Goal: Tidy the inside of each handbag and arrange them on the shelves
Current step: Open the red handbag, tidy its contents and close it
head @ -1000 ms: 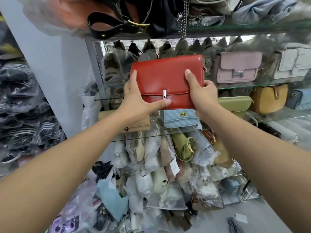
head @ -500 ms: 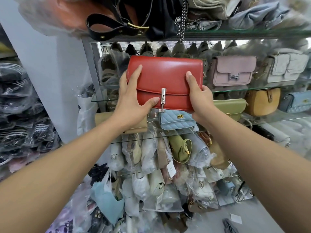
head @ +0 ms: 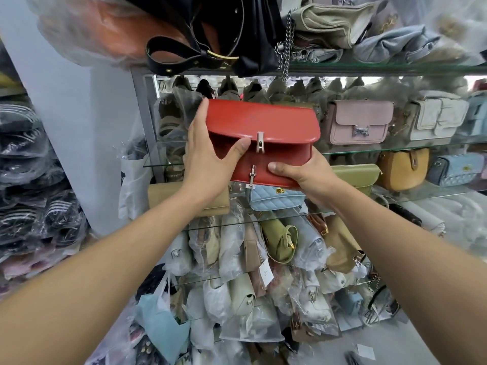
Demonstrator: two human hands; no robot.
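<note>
Aloft, left hand [head: 208,159], right hand [head: 303,173] grip open-flapped red handbag [head: 263,118].

Held handbag [head: 263,122] before middle shelf [head: 395,149]; left grip [head: 208,159] at its left end, right grip [head: 303,172] under its right corner. Quilted bag [head: 276,200] just below, on lower shelf [head: 210,226]. Clasp bag [head: 358,122] right of it, on middle shelf. Strapped bag [head: 210,43] above, on top shelf [head: 382,68]. Wrapped bags [head: 237,299] piled beneath.

- Single head-worn cam, wide-angle, edges bent; only view given.
- Looks fwd at glass shelves [head: 369,151] filling centre and right of frame; wall [head: 92,127] at left, floor [head: 421,338] at lower right.
- Close range: L forearm [head: 118,259] and R forearm [head: 395,246] enter from the lower corners, red handbag [head: 263,122] at arm's reach, mid-frame.
</note>
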